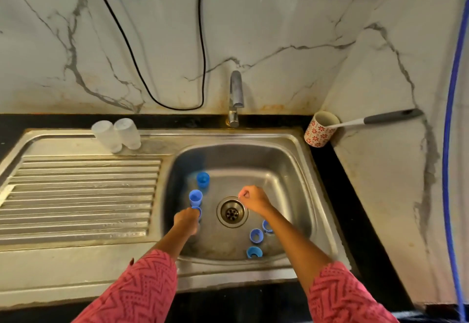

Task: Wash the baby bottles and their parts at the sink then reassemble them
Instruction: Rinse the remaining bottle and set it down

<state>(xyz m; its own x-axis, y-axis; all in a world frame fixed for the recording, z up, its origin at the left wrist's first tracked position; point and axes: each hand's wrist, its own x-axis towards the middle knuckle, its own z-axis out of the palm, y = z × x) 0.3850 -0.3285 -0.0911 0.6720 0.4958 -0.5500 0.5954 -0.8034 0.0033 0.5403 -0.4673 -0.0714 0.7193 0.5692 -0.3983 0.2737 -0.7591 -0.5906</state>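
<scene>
My left grip (186,217) clamps a cap (197,210) at the drain's (232,212) nine o'clock. Right grip (251,197) pinches something tiny. Wet caps look light, slippery; hold by the rim.

white marble-veined wall (279,18) with a black cable (132,51), black countertop (355,211), steel draining board (76,196).

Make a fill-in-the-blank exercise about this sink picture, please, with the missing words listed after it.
1. The two clear bottles stand upside down on the ____ of the sink, beside the basin.
2. The three blue rings lie in the basin on the person's ____ side of the drain.
3. The left hand grips a blue ____.
4. The long-handled brush stands in a ____ with red flowers.

Missing words: drainboard; right; cap; cup
</scene>
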